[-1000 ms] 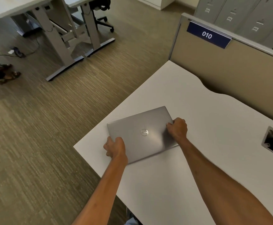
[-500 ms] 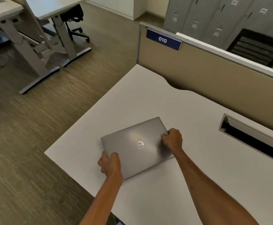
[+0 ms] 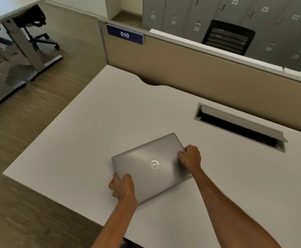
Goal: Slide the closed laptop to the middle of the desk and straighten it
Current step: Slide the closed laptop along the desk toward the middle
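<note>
A closed silver laptop (image 3: 151, 165) with a round logo on its lid lies flat on the white desk (image 3: 96, 133), turned at an angle to the desk's edges. My left hand (image 3: 122, 187) grips its near left corner. My right hand (image 3: 190, 156) holds its right edge near the far corner. The laptop sits some way in from the desk's left edge.
An open cable slot (image 3: 239, 127) with a raised flap is set into the desk at the right. A beige partition (image 3: 191, 72) with a blue 010 sign (image 3: 124, 34) runs along the back. Grey lockers, a black chair and other desks stand beyond.
Both hands have slid the laptop to the right, away from the desk's left edge. My view has swung right, bringing the cable slot fully into sight.
</note>
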A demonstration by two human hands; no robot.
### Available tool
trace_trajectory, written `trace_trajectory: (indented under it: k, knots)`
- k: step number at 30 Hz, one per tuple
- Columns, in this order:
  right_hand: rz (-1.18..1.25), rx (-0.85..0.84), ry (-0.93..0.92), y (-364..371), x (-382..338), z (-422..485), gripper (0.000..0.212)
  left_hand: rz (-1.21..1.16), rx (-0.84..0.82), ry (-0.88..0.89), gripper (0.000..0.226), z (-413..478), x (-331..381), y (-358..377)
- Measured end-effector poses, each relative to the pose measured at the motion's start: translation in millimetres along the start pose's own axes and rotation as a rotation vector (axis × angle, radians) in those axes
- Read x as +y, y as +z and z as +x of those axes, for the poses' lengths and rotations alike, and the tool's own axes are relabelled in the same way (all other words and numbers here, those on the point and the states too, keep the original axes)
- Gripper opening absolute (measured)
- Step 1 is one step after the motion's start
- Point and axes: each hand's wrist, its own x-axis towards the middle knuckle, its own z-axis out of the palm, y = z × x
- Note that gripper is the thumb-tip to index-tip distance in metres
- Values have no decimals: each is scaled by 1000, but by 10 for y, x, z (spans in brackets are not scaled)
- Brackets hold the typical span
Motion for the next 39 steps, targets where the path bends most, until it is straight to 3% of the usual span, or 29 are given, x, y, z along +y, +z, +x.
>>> trace_trajectory:
  k: [22,39]
  knots:
    - [96,71,151,-891,1987,-215,36,47,-180,-5,60,-1063,-1031,1000]
    - [113,73,114,-904,2091,-182,43,59,-159,-1,52,-1191,-1169,1036]
